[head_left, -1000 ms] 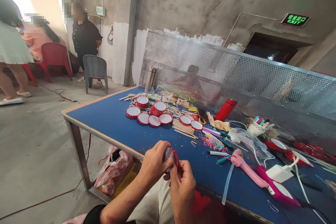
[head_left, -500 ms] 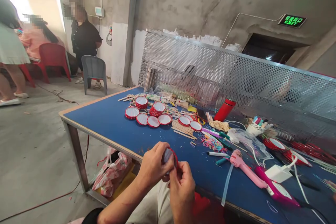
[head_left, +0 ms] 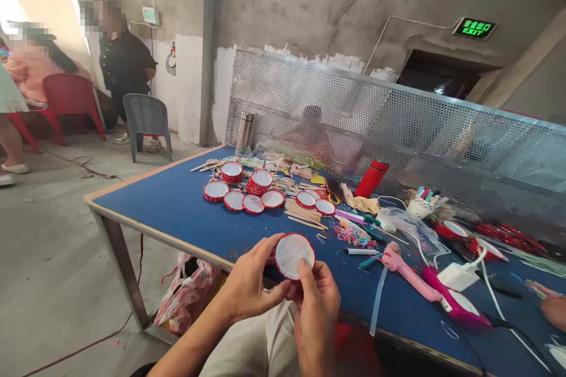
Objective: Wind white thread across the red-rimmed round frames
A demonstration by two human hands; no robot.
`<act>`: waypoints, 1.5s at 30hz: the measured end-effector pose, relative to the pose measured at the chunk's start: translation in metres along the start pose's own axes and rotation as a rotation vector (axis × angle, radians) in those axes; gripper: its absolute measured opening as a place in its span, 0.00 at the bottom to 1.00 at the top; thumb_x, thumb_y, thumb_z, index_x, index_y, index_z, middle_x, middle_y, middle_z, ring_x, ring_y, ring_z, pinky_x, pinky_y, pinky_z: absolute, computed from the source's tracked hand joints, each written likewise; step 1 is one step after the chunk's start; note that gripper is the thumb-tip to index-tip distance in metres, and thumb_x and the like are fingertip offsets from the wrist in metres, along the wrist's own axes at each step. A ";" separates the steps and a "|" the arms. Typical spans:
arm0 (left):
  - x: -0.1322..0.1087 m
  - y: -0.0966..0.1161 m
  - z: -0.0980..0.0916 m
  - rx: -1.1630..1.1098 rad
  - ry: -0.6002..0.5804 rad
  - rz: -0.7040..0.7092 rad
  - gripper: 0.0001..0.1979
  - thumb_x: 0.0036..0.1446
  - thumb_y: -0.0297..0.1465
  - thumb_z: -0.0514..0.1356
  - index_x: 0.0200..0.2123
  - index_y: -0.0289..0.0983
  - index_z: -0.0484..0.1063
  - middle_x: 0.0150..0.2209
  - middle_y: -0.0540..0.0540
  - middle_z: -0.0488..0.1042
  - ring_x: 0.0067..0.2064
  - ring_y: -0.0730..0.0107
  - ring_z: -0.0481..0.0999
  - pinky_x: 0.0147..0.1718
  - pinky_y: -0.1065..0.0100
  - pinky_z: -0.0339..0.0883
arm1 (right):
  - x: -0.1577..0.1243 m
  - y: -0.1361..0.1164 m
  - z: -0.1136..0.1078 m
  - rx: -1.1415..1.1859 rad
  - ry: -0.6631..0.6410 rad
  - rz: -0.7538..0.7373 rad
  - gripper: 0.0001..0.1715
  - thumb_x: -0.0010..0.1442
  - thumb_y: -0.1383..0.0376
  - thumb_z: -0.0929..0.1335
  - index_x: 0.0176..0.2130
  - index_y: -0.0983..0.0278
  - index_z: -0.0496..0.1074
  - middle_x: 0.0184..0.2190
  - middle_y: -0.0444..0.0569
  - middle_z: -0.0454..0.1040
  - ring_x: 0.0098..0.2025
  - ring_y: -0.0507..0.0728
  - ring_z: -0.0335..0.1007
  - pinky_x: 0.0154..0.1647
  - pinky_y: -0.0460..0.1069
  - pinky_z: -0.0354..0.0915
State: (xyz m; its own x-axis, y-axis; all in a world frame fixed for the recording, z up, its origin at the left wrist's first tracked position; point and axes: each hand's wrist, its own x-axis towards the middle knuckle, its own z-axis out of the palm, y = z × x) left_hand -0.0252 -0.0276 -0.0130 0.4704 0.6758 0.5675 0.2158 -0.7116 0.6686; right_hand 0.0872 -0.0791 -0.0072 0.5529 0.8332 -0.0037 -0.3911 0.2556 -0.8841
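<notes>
A small drum-like disc (head_left: 289, 253), with a white face and a red rim, is held up above my lap near the table's front edge. My right hand (head_left: 321, 300) grips its lower right, thumb pressed on the white face and fingers behind. Around its left side curves my left hand (head_left: 252, 283), fingertips at the rim and thumb just below; part of its fingers is hidden behind the disc. Beyond my hands, several similar discs (head_left: 253, 204) lie on the blue table (head_left: 154, 197), some stacked. Thin wooden sticks (head_left: 305, 215) lie beside them.
Right of my hands are a pink glue gun (head_left: 411, 277), a magenta power strip (head_left: 460, 303), a white charger (head_left: 458, 275) and cables. A red bottle (head_left: 371, 178) and a steel flask (head_left: 244, 132) stand near the perforated screen (head_left: 345, 112). Another person's hand (head_left: 553, 311) shows at the right edge.
The disc has turned from nearly edge-on to show its white face to me. My left hand has loosened and spread at its left side; the right thumb now lies on the face.
</notes>
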 end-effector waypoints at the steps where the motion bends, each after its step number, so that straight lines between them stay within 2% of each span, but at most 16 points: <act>1: 0.000 -0.001 0.001 0.030 0.013 -0.002 0.37 0.47 0.28 0.61 0.60 0.40 0.51 0.54 0.41 0.67 0.53 0.61 0.69 0.48 0.64 0.69 | 0.000 0.000 0.001 -0.005 0.003 -0.019 0.20 0.45 0.55 0.74 0.27 0.63 0.63 0.15 0.34 0.65 0.14 0.45 0.56 0.15 0.40 0.55; 5: -0.001 -0.003 0.006 0.094 0.031 -0.012 0.41 0.46 0.26 0.60 0.63 0.40 0.49 0.54 0.42 0.70 0.50 0.62 0.73 0.47 0.64 0.69 | 0.001 -0.001 0.002 -0.043 0.007 -0.073 0.19 0.47 0.55 0.73 0.26 0.64 0.63 0.12 0.33 0.61 0.12 0.44 0.52 0.13 0.39 0.50; 9: -0.001 -0.004 0.007 0.099 0.033 0.014 0.41 0.44 0.26 0.59 0.63 0.39 0.49 0.51 0.43 0.73 0.46 0.63 0.75 0.45 0.66 0.70 | 0.002 -0.004 0.000 -0.061 0.012 -0.068 0.18 0.47 0.56 0.73 0.26 0.64 0.62 0.13 0.34 0.63 0.12 0.44 0.54 0.14 0.40 0.54; 13: -0.001 -0.006 0.008 0.113 0.038 0.010 0.40 0.43 0.26 0.59 0.62 0.36 0.53 0.43 0.43 0.76 0.38 0.65 0.77 0.38 0.68 0.71 | 0.004 -0.003 -0.003 -0.086 0.007 -0.061 0.19 0.47 0.55 0.72 0.26 0.63 0.62 0.12 0.34 0.63 0.12 0.45 0.55 0.14 0.40 0.54; 16: -0.002 -0.007 0.008 0.121 0.044 0.029 0.40 0.42 0.26 0.59 0.62 0.36 0.54 0.42 0.43 0.77 0.36 0.65 0.77 0.36 0.69 0.71 | 0.006 -0.001 -0.006 -0.093 -0.005 -0.069 0.18 0.48 0.56 0.72 0.26 0.63 0.62 0.12 0.34 0.63 0.12 0.45 0.56 0.15 0.40 0.55; 22: -0.003 -0.007 0.005 0.122 0.040 0.071 0.37 0.44 0.26 0.59 0.60 0.37 0.56 0.43 0.43 0.77 0.38 0.66 0.77 0.37 0.69 0.71 | 0.006 -0.001 -0.010 -0.091 -0.013 -0.060 0.19 0.48 0.56 0.72 0.26 0.64 0.62 0.13 0.36 0.66 0.12 0.45 0.57 0.15 0.40 0.55; 27: -0.002 -0.007 0.003 0.114 0.044 0.057 0.32 0.46 0.24 0.57 0.58 0.36 0.61 0.37 0.45 0.78 0.35 0.68 0.77 0.36 0.70 0.71 | 0.006 -0.001 -0.012 -0.067 0.009 -0.033 0.18 0.48 0.56 0.73 0.27 0.64 0.63 0.15 0.35 0.67 0.12 0.45 0.57 0.15 0.40 0.55; 30: -0.001 -0.004 0.003 0.114 0.030 0.069 0.35 0.44 0.25 0.58 0.59 0.36 0.59 0.42 0.43 0.78 0.38 0.66 0.78 0.38 0.69 0.72 | 0.005 0.000 -0.012 -0.078 0.010 -0.038 0.18 0.48 0.56 0.73 0.27 0.63 0.63 0.16 0.36 0.68 0.13 0.46 0.59 0.15 0.41 0.57; 33: -0.001 -0.002 0.005 0.143 0.074 0.074 0.38 0.43 0.27 0.60 0.60 0.37 0.57 0.46 0.42 0.77 0.41 0.64 0.78 0.40 0.69 0.72 | 0.005 0.002 -0.010 -0.106 -0.001 -0.056 0.17 0.49 0.55 0.72 0.28 0.63 0.64 0.14 0.37 0.68 0.13 0.47 0.60 0.16 0.42 0.59; 38: -0.004 -0.007 0.009 0.187 0.092 0.096 0.36 0.44 0.27 0.60 0.59 0.37 0.58 0.44 0.42 0.78 0.39 0.65 0.79 0.38 0.70 0.73 | 0.006 0.002 -0.009 -0.109 0.014 -0.082 0.19 0.48 0.54 0.72 0.26 0.64 0.62 0.13 0.36 0.67 0.10 0.45 0.56 0.12 0.40 0.54; 45: -0.005 -0.016 0.010 0.236 0.082 0.115 0.35 0.45 0.28 0.59 0.60 0.36 0.59 0.45 0.41 0.78 0.40 0.64 0.79 0.39 0.70 0.73 | 0.003 -0.003 -0.010 -0.109 -0.020 -0.031 0.18 0.50 0.55 0.70 0.27 0.63 0.61 0.14 0.36 0.67 0.10 0.45 0.56 0.12 0.40 0.53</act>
State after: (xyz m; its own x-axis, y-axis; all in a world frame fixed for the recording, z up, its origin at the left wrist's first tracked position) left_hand -0.0220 -0.0215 -0.0314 0.4344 0.5942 0.6769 0.3630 -0.8033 0.4722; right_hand 0.0976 -0.0822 -0.0090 0.5482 0.8357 0.0332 -0.2908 0.2277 -0.9293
